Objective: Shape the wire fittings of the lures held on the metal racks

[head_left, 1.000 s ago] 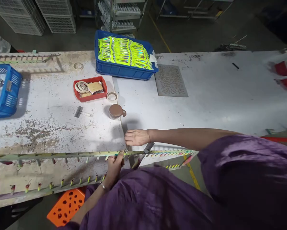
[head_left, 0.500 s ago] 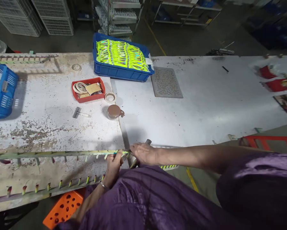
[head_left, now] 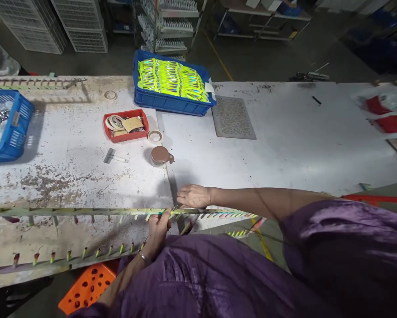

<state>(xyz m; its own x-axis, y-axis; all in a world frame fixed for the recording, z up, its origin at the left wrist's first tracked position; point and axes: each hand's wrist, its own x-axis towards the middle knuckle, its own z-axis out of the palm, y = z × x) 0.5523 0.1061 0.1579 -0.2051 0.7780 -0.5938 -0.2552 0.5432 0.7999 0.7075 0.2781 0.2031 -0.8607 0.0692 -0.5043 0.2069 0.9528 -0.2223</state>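
Observation:
A long narrow strip [head_left: 85, 212] runs sideways along the near edge of the table, with several small painted pieces hanging from it, yellow-green and pinkish on the right. My left hand [head_left: 158, 226] is closed on this strip, the thumb pressed on its top and the fingers below. Just above the strip, my right hand [head_left: 194, 196] is closed with its fingers curled down near the left thumb. Something small and thin shows at its fingertips, too fine to name. Nearer to me lies a second strip [head_left: 61, 268] with small upright yellow and red pegs.
Behind the hands stand a brown-lidded round container [head_left: 160, 155], a scraper [head_left: 115, 157], a tape roll [head_left: 155, 136] and a red tray [head_left: 127, 138]. Farther back are a blue crate [head_left: 172, 106] of yellow lures and a grey mat [head_left: 234, 118]. Another blue basket [head_left: 17, 141] stands left.
My right hand has lifted slightly up off the strip, uncovering the painted pieces to the right. The dark tool end beside it no longer shows. My left hand keeps its hold.

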